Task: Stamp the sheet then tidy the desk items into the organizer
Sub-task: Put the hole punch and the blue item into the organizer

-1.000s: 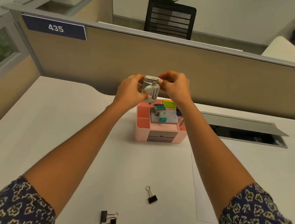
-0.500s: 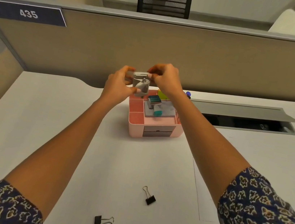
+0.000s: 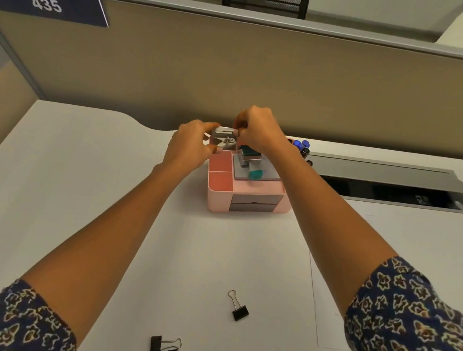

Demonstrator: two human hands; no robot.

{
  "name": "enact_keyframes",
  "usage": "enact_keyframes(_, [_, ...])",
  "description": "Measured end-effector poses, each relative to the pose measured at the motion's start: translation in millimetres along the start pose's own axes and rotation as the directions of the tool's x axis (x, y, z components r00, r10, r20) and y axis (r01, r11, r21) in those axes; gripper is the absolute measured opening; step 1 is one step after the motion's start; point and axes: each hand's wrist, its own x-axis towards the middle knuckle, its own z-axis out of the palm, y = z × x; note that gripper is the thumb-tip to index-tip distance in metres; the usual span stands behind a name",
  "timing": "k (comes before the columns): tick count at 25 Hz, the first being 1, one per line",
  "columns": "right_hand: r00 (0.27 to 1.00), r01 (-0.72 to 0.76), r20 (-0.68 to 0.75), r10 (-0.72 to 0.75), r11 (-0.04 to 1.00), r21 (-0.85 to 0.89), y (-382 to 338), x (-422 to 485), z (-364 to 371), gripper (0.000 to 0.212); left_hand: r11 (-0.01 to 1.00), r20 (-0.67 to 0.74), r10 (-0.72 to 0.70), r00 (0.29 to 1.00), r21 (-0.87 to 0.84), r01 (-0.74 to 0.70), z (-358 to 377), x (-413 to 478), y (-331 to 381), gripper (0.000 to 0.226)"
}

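- Now the left hand (image 3: 191,144) and right hand (image 3: 255,132) pinch a small grey item (image 3: 225,138) just above the pink organizer (image 3: 220,200), back-left corner.
- Best eased straight down into a slot, I'd say; release once seated.

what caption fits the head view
The left hand and right hand hold a grey gadget at the back of the pink organizer; binder clips lie loose on the desk

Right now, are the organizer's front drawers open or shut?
Shut: both grey drawers sit flush with the front of the pink organizer.
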Motion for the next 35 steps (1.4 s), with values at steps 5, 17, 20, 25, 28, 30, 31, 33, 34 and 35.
enact_keyframes(5, [0.998,-0.041,0.045,0.042,0.999,-0.018,1.2,4.4,12.6,0.015,1.000,0.028,0.004,1.000,0.020,-0.005,7.7,-0.8,-7.6,0.045])
enact_keyframes(17, [0.995,-0.099,-0.020,0.100,0.994,0.044,3.0,-4.7,-10.9,0.019,0.999,-0.004,-0.030,1.000,-0.046,0.030,-3.7,-13.2,-15.4,0.050])
enact_keyframes(20, [0.990,-0.071,-0.117,0.084,0.991,0.113,-3.1,-19.9,-22.7,0.020,0.991,-0.068,-0.086,0.994,-0.109,0.078,-22.2,-34.1,-28.8,0.042])
enact_keyframes(25, [0.981,0.000,-0.188,0.048,0.969,0.246,-39.2,-62.7,-18.7,0.020,0.954,-0.105,-0.263,0.959,-0.178,0.242,-63.7,-95.4,-75.2,0.027])
enact_keyframes(28, [0.980,0.045,-0.196,0.014,0.956,0.291,-69.5,-93.6,7.5,0.023,0.904,-0.137,-0.423,0.896,-0.135,0.406,-82.3,-135.8,-110.6,0.021])
enact_keyframes(30, [0.991,0.024,-0.129,0.023,0.937,0.349,-89.5,-109.9,32.3,0.021,0.868,-0.139,-0.495,0.857,-0.100,0.486,-88.2,-161.8,-129.4,0.023])
enact_keyframes(31, [0.997,0.000,-0.073,0.030,0.925,0.379,-98.7,-116.1,46.3,0.020,0.853,-0.124,-0.521,0.844,-0.078,0.516,-88.2,-172.6,-136.3,0.027])
enact_keyframes(33, [0.997,-0.074,0.056,0.056,0.902,0.424,-115.8,-126.8,77.5,0.020,0.831,-0.066,-0.555,0.829,-0.061,0.552,-84.3,-188.3,-144.4,0.037])
enact_keyframes(34, [0.989,-0.126,0.121,0.080,0.890,0.437,-123.3,-131.1,94.0,0.021,0.825,-0.035,-0.563,0.826,-0.070,0.560,-81.7,-193.6,-146.2,0.043])
enact_keyframes(35, [0.978,-0.178,0.178,0.107,0.876,0.447,-129.9,-134.6,109.3,0.023,0.824,-0.010,-0.564,0.826,-0.075,0.562,-78.7,-196.6,-145.9,0.048])
